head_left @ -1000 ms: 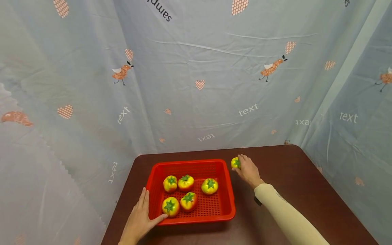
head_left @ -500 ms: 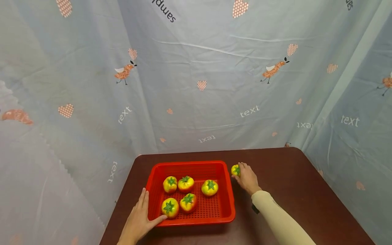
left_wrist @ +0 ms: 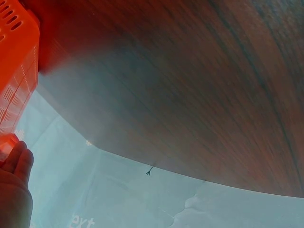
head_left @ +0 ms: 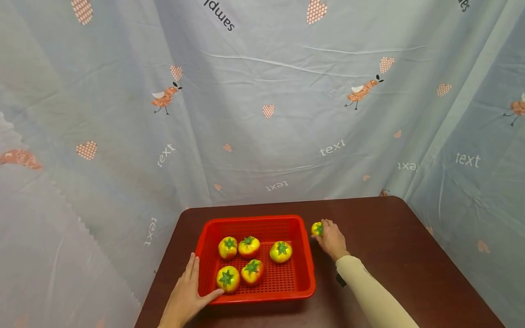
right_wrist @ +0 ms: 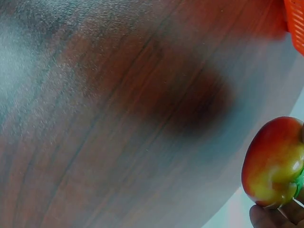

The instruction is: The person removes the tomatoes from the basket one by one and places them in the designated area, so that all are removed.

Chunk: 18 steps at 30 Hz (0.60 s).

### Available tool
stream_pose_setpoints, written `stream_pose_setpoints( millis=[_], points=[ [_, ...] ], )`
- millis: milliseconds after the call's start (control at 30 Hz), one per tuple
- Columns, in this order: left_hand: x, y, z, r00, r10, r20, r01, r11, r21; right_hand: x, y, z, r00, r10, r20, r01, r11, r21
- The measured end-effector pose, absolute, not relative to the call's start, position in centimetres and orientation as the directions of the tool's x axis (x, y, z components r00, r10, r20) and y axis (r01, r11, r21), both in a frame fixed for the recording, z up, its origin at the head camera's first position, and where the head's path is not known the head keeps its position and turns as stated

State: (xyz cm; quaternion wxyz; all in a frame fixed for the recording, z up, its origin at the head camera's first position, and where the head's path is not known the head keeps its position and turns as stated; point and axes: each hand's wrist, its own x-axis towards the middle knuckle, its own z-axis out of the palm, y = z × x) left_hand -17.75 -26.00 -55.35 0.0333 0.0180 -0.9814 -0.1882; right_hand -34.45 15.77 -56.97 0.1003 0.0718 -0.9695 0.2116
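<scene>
My right hand point(head_left: 331, 238) grips a yellow-and-red tomato point(head_left: 317, 228) with a green star-shaped leaf top, just outside the right wall of a red plastic basket point(head_left: 305, 291). In the right wrist view this tomato point(right_wrist: 273, 164) shows its red side, with fingertips at its lower edge. My left hand point(head_left: 185, 291) rests at the basket's near left corner, fingers straight along the left side and thumb over the front rim. Several similar tomatoes lie in the basket, among them one tomato point(head_left: 280, 252) alone on the right.
The basket stands on a dark brown table point(head_left: 377, 255) with rounded far corners. A pale blue-grey curtain point(head_left: 254, 150) printed with birds and hearts hangs behind the table and at both sides.
My right hand, with the tomato, has come a little nearer along the basket's right side, mostly in the first half second. My left hand and the tomatoes in the basket stay put.
</scene>
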Motion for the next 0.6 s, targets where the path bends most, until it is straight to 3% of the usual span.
stream_pose_setpoints(
  millis=[600],
  points=[
    [-17.9, -26.0, -56.0, -0.996, -0.042, 0.085, -0.007, 0.928, 0.372, -34.2, 15.5, -58.7, -0.975, -0.076, 0.209, -0.154, 0.909, -0.387]
  ],
)
